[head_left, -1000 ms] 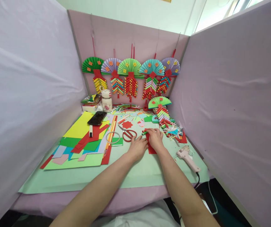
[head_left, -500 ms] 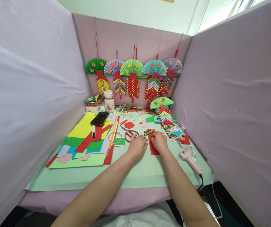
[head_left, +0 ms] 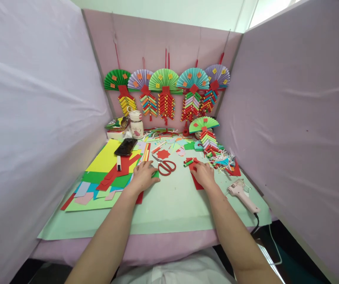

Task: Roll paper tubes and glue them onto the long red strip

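Observation:
My left hand (head_left: 144, 176), fingers spread, lies over the right edge of the stacked coloured paper and covers most of a small green paper piece (head_left: 157, 174). The silver ring seen there earlier is hidden beneath it. Just to its right are red-handled scissors (head_left: 166, 167), blades apart. My right hand (head_left: 204, 174) rests palm down on a red paper strip (head_left: 197, 184), its fingers slightly bent and apart. Small green and red rolled paper tubes (head_left: 189, 162) lie by its fingertips.
A phone (head_left: 125, 146) sits on the coloured sheets (head_left: 98, 205) at left. A glue gun (head_left: 243, 195) lies right of my right arm. A fan ornament (head_left: 204, 124) and paper scraps (head_left: 224, 159) are behind it. Several paper fans (head_left: 163, 81) hang on the back wall.
My left hand has moved left, from beside the scissors to over the silver ring and green paper. My right hand stays on the red strip. The view has tilted slightly down.

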Action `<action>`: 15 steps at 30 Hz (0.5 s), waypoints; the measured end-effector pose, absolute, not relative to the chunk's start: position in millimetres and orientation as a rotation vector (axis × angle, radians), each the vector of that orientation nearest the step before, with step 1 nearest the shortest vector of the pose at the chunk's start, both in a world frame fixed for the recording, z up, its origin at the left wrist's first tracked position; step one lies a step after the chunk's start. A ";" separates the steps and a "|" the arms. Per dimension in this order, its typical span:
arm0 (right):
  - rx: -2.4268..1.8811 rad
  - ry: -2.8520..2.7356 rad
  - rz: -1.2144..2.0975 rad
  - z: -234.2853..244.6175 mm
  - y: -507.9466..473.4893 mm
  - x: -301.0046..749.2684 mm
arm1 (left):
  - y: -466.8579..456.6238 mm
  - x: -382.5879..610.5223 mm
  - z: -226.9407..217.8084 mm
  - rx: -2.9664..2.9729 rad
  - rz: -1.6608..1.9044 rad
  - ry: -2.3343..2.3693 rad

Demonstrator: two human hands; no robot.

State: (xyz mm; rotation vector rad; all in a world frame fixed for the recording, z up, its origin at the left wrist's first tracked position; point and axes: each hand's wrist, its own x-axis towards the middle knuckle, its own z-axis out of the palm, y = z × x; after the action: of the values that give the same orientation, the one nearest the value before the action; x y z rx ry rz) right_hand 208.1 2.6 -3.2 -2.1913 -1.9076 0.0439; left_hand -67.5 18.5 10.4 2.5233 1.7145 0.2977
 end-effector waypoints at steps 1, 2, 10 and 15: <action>-2.197 -1.909 0.049 -3.6 2.8 208.2 | 18.2 -66.3 10.1 2.528 0.296 1.716; -2.202 -1.910 0.053 -3.8 2.9 208.1 | 18.0 -65.1 10.2 2.529 0.296 1.717; -2.201 -1.919 0.065 -0.9 1.0 207.3 | 18.5 -68.0 15.1 2.536 0.312 1.701; -2.190 -1.915 0.068 -1.1 0.4 208.0 | 20.6 -81.0 18.1 2.445 0.286 1.656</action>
State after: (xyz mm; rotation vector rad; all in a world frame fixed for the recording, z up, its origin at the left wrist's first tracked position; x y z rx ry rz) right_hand 208.0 0.4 -1.1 -2.1903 -1.9150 0.0676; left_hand -81.0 20.6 18.1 2.4446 1.6562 0.2858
